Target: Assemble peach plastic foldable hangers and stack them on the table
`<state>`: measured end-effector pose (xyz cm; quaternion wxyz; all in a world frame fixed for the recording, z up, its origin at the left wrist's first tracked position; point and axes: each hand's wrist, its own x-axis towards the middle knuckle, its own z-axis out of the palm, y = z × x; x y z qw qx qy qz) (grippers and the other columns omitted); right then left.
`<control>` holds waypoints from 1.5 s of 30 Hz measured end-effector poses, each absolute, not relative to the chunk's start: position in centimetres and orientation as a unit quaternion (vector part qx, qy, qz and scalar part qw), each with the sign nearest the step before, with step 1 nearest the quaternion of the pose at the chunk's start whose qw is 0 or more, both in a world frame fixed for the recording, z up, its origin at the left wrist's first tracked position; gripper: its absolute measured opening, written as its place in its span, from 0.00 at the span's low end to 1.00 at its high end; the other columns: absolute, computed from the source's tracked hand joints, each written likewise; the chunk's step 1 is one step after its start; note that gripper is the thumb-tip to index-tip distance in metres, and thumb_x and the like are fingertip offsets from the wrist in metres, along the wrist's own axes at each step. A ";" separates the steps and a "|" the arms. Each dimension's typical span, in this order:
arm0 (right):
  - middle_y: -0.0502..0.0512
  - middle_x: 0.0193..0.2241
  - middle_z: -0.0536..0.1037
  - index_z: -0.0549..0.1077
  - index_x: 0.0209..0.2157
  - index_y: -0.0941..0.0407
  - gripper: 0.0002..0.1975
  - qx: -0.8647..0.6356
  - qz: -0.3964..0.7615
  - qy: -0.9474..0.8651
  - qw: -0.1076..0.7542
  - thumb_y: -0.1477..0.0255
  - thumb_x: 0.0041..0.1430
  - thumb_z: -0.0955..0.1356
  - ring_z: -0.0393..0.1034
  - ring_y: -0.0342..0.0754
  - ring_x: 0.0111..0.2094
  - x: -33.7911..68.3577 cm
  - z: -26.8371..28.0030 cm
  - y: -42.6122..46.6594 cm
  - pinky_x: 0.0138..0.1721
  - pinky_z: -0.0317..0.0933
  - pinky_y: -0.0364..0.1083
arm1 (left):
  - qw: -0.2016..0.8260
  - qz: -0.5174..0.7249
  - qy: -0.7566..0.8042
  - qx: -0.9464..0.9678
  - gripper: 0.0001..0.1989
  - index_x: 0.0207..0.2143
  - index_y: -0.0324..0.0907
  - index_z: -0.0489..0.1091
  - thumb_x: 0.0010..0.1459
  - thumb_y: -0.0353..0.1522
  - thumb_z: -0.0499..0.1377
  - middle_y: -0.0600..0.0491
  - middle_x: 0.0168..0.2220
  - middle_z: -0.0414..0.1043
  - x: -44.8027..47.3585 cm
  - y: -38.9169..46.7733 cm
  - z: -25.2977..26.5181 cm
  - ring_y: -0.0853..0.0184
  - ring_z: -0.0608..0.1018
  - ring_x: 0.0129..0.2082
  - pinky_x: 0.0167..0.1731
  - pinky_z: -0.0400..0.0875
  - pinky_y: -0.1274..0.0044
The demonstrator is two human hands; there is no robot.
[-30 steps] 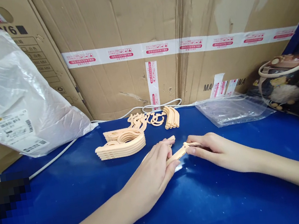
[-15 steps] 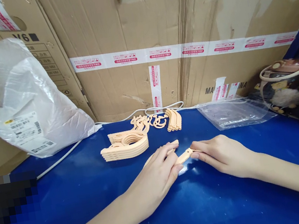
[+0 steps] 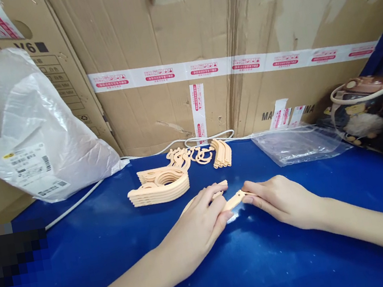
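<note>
Over the middle of the table, my left hand [image 3: 206,212] is closed round a beige plastic hanger part [image 3: 235,200]. Its end, with a small round hole, sticks out toward the right, and a curved section shows beyond my knuckles. My right hand [image 3: 284,201] pinches a thin beige piece [image 3: 248,194] between thumb and fingers, right at that holed end. Most of this thin piece is hidden by the fingers, so its exact kind cannot be made out. Behind my left hand lies a neat stack of hanger bodies [image 3: 161,192], several deep.
Beyond the stack lie beige hooks [image 3: 201,155] and a row of curved hanger arms [image 3: 221,153]. A white plastic bag [image 3: 28,131] stands at left, a clear bag [image 3: 298,145] lies at right beside a dark bag [image 3: 363,114]. Cardboard boxes [image 3: 159,36] wall the back; a white cable [image 3: 77,205] crosses the blue table [image 3: 271,267].
Hardly anything differs. Both hands keep the same hold on the pieces; the whole view has shifted very slightly.
</note>
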<state>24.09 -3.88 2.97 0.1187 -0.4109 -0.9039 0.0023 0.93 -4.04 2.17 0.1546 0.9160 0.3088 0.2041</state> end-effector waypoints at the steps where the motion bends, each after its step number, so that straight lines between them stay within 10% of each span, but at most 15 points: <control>1: 0.48 0.20 0.70 0.62 0.30 0.55 0.20 -0.413 0.007 -0.903 0.119 0.62 0.71 0.50 0.64 0.43 0.18 24.1 2.9 -3.9 0.21 0.47 0.42 | 0.152 0.204 0.309 0.916 0.11 0.41 0.42 0.63 0.69 0.33 0.43 0.49 0.60 0.58 0.9 -4.0 2.1 0.66 0.58 0.63 0.62 0.56 0.67; 15: 0.50 0.22 0.69 0.65 0.29 0.56 0.21 -0.304 -0.252 -0.913 0.104 0.68 0.71 0.50 0.63 0.43 0.20 24.5 2.7 -3.4 0.23 0.48 0.45 | 0.138 0.208 0.297 0.922 0.14 0.51 0.44 0.64 0.69 0.34 0.44 0.51 0.61 0.58 1.1 -3.6 1.3 0.65 0.61 0.61 0.61 0.58 0.68; 45: 0.50 0.22 0.69 0.70 0.27 0.57 0.21 -0.325 -0.169 -0.922 0.124 0.64 0.67 0.55 0.60 0.41 0.21 24.8 2.7 -4.0 0.25 0.46 0.43 | 0.179 0.187 0.271 0.927 0.15 0.52 0.44 0.65 0.69 0.34 0.44 0.51 0.60 0.59 1.1 -3.6 1.4 0.66 0.61 0.61 0.61 0.57 0.71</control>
